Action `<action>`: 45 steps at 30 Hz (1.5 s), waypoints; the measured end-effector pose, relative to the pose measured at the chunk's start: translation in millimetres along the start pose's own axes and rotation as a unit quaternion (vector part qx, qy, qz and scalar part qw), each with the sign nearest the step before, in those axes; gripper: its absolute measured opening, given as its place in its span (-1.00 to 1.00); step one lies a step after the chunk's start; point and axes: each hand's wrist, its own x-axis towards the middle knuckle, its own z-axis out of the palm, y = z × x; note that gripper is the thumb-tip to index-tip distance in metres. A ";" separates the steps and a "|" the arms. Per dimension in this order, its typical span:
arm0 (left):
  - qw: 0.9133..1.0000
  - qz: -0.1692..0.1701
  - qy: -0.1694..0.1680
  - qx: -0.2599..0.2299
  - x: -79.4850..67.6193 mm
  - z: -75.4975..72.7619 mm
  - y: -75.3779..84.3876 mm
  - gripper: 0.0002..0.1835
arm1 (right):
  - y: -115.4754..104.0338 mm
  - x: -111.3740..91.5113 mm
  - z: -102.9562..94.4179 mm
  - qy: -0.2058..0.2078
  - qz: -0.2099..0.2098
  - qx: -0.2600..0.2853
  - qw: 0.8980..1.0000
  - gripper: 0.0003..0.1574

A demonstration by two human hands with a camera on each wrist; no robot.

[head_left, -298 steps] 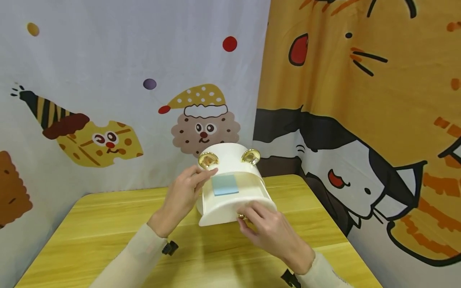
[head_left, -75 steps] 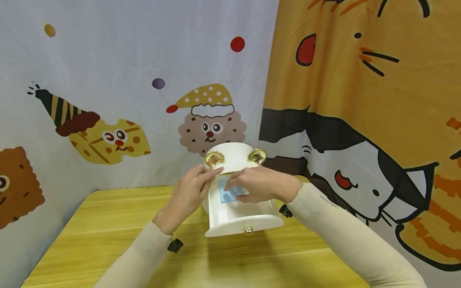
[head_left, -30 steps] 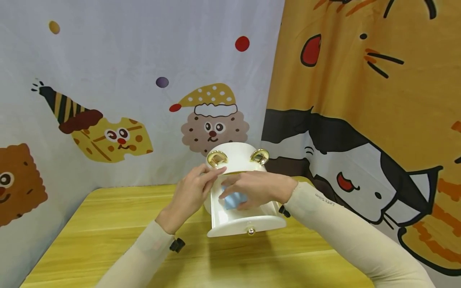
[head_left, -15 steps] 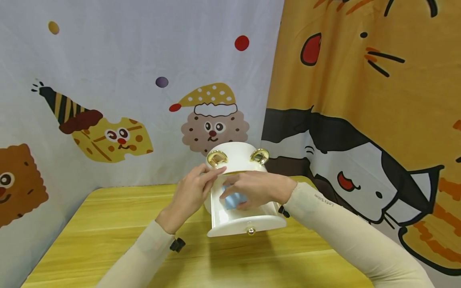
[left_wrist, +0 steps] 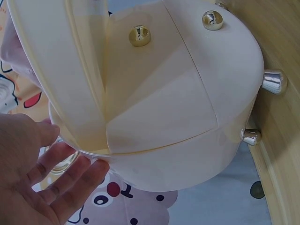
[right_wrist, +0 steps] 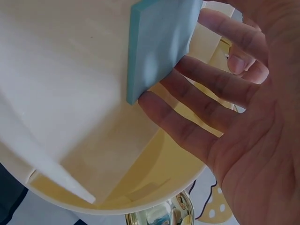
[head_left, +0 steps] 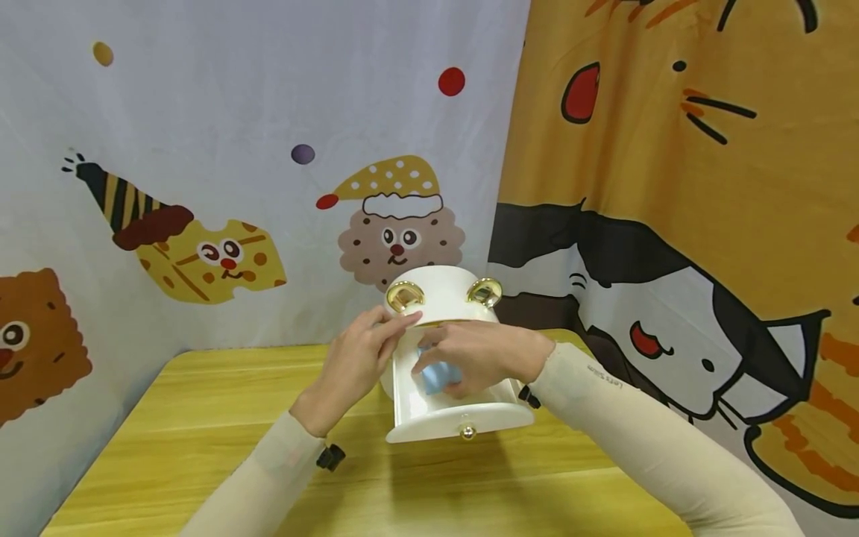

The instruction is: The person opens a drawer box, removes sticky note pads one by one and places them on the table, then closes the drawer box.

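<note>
Two bare hands worked at the white box (head_left: 446,292). On the left, the left hand (head_left: 354,364) reached up from the near side, fingers fairly straight and slightly apart, touching the box beside its upper rim, apparently steadying it. Farther right, the blue pad (head_left: 438,379) was inside the open drawer (head_left: 426,427); whether it lay flat could not be told. The right hand (head_left: 482,350) arched over it from the right, thumb and bent fingers seemingly pinching its edges. Handling the pad looked like the step in hand; the next move called for an even grip.
</note>
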 end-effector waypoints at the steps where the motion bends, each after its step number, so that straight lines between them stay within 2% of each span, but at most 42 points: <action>1: 1.000 0.000 0.000 0.000 0.0 0.1 0.0 -0.53 | 0.2 -0.4 0.4 0.001 0.000 -0.001 1.000 -0.37; 21: 1.000 0.001 0.007 -0.002 0.2 0.2 0.9 -0.56 | 2.1 -7.8 2.1 0.011 -0.004 0.010 1.000 -0.27; 31: 1.000 0.005 0.011 0.001 0.3 0.8 0.7 -0.55 | 1.6 -13.6 -3.1 0.035 -0.019 0.025 0.999 -0.26; 38: 1.000 0.002 0.011 0.001 1.4 -0.4 1.5 -0.55 | -0.1 -16.1 -4.2 0.034 -0.003 0.029 0.999 -0.26; 45: 1.000 0.004 0.016 0.001 0.8 -0.4 2.3 -0.55 | -2.0 -20.3 -6.6 0.051 0.003 0.034 0.998 -0.24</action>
